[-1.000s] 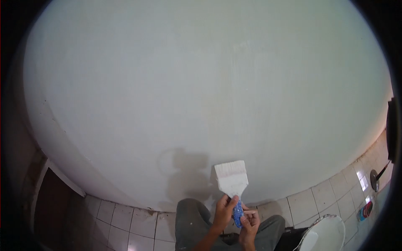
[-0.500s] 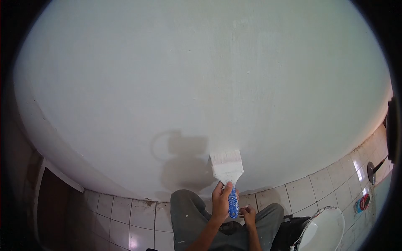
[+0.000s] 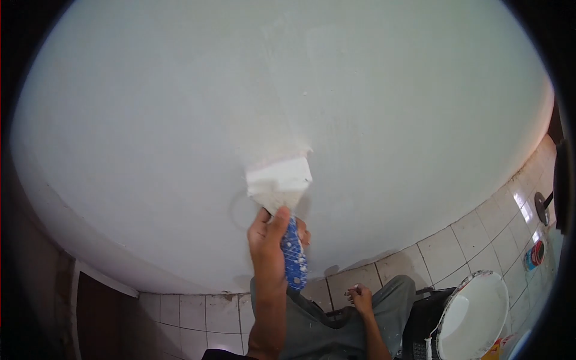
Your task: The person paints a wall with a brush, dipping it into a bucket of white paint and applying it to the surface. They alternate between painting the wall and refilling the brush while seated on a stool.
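at the lower left of the frame a dark doorway (image 3: 99, 312) stands beside the foot of the pale wall (image 3: 180, 150). right of it, low in the centre, the left hand (image 3: 270, 237) is closed around the neck and blue handle of the wide brush (image 3: 281, 180), thumb on the near face and fingertips showing past the far side. the brush sits just left of the middle of the frame, its bristle end up at the wall. further right, above the floor (image 3: 207, 315) and beside the bent knee (image 3: 396, 291), the right hand (image 3: 360, 298) is apart from the brush, fingers partly curled; whether they pinch anything i cannot tell. at the lower right a black box (image 3: 423, 318) stands against the bucket (image 3: 499, 294), whose rim is smeared and whose inside is white, with a brighter white patch low on its left; how full it is i cannot tell. a red and blue tin (image 3: 533, 255) lies beyond, its contents unclear. compared with the earlier frames, the brush is higher and further left, and a yellow and red thing (image 3: 494, 348) has come into view by the bucket. wide bare wall opens above the brush; tiles separate bucket and tin.
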A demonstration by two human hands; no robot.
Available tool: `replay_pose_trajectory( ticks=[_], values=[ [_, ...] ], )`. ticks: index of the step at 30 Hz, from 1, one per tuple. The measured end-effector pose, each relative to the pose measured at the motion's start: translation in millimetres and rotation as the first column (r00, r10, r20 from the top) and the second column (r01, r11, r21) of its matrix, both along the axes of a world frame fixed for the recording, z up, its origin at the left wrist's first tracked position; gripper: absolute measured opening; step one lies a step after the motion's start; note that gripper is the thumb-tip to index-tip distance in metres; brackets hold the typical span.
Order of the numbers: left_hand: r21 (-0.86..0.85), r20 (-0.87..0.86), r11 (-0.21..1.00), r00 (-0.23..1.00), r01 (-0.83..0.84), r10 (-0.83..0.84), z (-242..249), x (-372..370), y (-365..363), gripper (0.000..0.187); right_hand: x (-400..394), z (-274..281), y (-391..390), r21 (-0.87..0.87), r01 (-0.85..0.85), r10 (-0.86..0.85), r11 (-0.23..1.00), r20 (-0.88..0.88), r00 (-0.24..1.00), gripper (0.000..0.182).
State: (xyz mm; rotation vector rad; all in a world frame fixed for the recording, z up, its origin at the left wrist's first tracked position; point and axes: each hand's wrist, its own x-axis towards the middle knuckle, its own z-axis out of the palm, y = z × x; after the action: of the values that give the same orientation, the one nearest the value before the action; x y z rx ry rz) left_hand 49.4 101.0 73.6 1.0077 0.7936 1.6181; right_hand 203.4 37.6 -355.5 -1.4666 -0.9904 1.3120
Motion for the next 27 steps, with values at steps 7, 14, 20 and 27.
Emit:
replay_pose_trajectory(
  ticks=[7,14,20,27],
  values=[
    [0.147,-0.091,0.988,0.995,-0.034,0.048,72,-6,8,0.032,-2,-8,4,-0.004,0.068,-0.068,0.998,-0.113,0.991,0.01],
    [0.324,-0.118,0.944,0.988,-0.053,0.096,139,-8,21,0.026,-3,-40,8,-0.001,0.027,-0.027,1.0,-0.066,0.997,0.008],
    [0.435,-0.153,0.897,0.976,-0.076,0.157,195,-11,31,0.022,3,-24,-6,0.033,-0.081,0.075,0.996,0.151,0.986,0.05],
    [0.541,-0.208,0.841,0.972,0.025,0.105,260,-27,37,0.021,-5,-16,4,-0.007,0.024,-0.025,1.0,-0.04,0.999,0.01]
  ],
)
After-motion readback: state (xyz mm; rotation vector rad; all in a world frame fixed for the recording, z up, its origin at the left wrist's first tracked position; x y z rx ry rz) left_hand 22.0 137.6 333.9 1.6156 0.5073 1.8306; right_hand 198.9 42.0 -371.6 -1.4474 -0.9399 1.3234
